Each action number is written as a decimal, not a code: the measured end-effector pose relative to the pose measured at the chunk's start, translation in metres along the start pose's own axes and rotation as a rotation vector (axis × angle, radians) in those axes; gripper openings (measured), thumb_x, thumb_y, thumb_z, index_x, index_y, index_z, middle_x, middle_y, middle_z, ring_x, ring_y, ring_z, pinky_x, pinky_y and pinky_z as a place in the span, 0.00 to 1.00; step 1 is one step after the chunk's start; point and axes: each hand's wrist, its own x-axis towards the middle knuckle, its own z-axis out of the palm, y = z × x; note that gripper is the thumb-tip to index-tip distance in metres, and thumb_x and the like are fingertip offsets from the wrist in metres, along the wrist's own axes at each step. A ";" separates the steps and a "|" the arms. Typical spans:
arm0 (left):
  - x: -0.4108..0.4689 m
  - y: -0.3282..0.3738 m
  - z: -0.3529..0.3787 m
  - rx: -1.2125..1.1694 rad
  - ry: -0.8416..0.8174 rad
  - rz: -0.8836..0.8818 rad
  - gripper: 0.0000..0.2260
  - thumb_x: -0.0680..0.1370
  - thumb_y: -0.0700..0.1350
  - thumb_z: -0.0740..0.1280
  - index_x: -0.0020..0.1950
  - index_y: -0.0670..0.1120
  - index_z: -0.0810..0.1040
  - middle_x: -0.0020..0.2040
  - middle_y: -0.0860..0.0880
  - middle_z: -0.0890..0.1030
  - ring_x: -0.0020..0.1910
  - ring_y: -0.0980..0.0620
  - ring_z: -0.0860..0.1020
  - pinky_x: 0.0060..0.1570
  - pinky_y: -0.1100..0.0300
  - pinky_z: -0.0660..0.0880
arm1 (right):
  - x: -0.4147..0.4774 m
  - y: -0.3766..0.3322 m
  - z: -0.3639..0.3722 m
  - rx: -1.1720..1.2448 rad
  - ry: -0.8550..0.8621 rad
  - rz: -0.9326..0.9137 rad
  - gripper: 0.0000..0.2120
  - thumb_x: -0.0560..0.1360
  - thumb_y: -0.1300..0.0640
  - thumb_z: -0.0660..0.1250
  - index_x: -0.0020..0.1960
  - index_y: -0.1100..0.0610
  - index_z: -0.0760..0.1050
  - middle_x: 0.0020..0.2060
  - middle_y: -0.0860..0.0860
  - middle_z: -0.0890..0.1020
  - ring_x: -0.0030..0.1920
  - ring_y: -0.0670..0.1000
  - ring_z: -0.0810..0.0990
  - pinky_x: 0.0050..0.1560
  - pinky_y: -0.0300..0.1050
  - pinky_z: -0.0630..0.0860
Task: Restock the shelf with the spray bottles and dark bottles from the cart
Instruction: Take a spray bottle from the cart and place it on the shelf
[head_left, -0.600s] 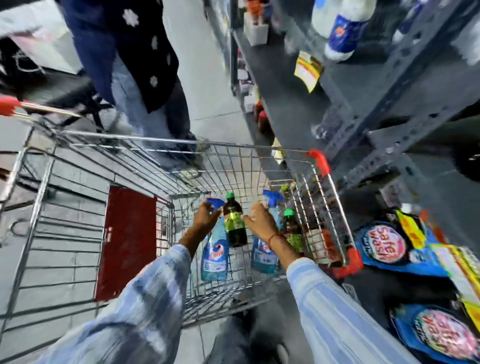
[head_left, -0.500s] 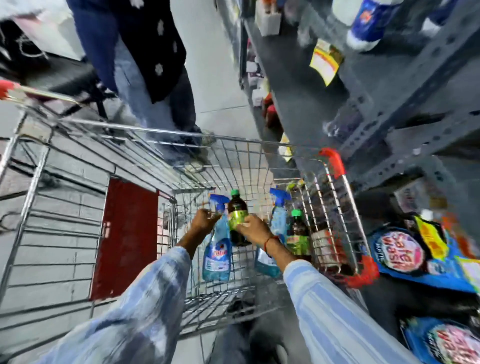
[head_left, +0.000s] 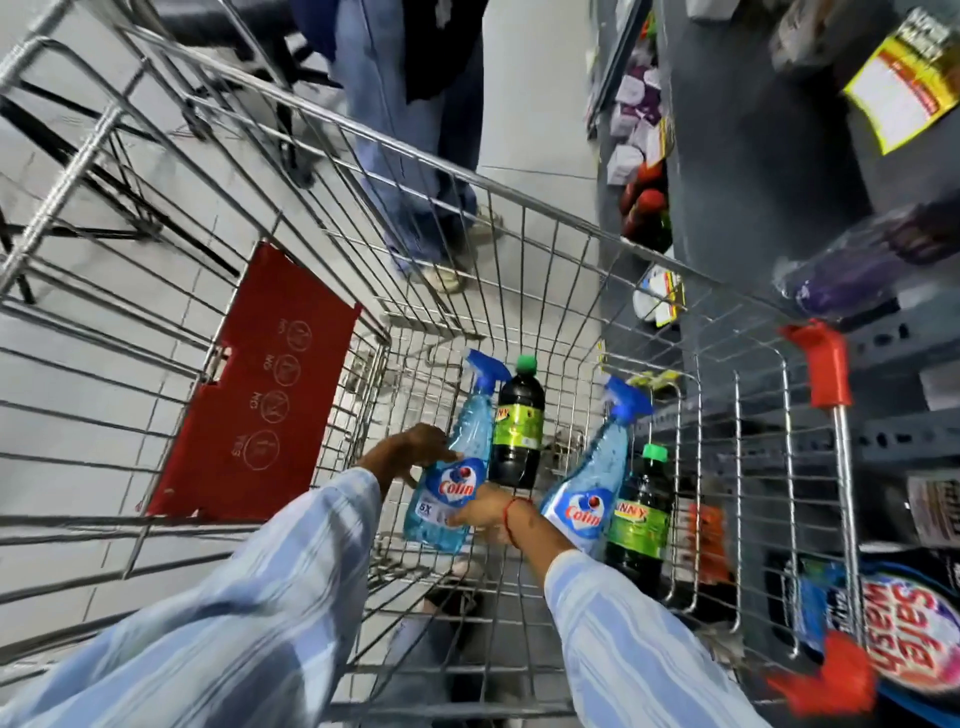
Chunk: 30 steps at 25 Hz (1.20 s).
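Observation:
Inside the wire cart (head_left: 524, 195) stand two blue spray bottles and two dark bottles with green caps. My left hand (head_left: 410, 452) grips the left spray bottle (head_left: 457, 467) at its waist. My right hand (head_left: 485, 514) closes on the same bottle's lower body, beside the label. The bottle is tilted, nozzle away from me. Directly behind it stands one dark bottle (head_left: 517, 431). The other spray bottle (head_left: 592, 483) leans to the right of my right wrist, with the second dark bottle (head_left: 641, 519) against the cart's right wall. A grey metal shelf (head_left: 753, 156) runs along the right.
A person in jeans (head_left: 415, 130) stands just beyond the cart's far end. A red seat flap (head_left: 254, 395) hangs on the cart's left inner wall. A purple bottle (head_left: 852, 270) lies on the shelf; detergent packs (head_left: 914, 639) fill the lower right.
My right hand has left the right spray bottle, passed the dark bottle and come to the left spray bottle's lower body. The view has dropped closer into the cart.

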 end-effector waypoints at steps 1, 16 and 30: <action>-0.001 0.002 0.000 0.031 -0.030 -0.033 0.16 0.74 0.44 0.67 0.59 0.40 0.72 0.58 0.41 0.77 0.59 0.41 0.75 0.55 0.40 0.76 | -0.001 0.001 -0.001 0.058 0.005 0.041 0.08 0.72 0.68 0.65 0.49 0.60 0.75 0.44 0.54 0.78 0.41 0.50 0.74 0.46 0.43 0.73; -0.183 0.058 -0.031 -0.046 -0.154 0.292 0.23 0.74 0.40 0.67 0.68 0.45 0.66 0.65 0.45 0.74 0.62 0.45 0.74 0.58 0.41 0.74 | -0.160 -0.024 -0.019 0.476 0.157 -0.155 0.16 0.70 0.65 0.69 0.57 0.63 0.73 0.41 0.52 0.83 0.42 0.50 0.80 0.38 0.43 0.75; -0.375 0.161 0.100 0.217 -0.174 0.816 0.17 0.70 0.42 0.72 0.59 0.48 0.77 0.54 0.47 0.81 0.54 0.48 0.79 0.52 0.47 0.79 | -0.381 0.058 -0.037 0.761 0.509 -0.608 0.17 0.75 0.61 0.64 0.62 0.58 0.66 0.62 0.58 0.76 0.52 0.56 0.79 0.49 0.54 0.78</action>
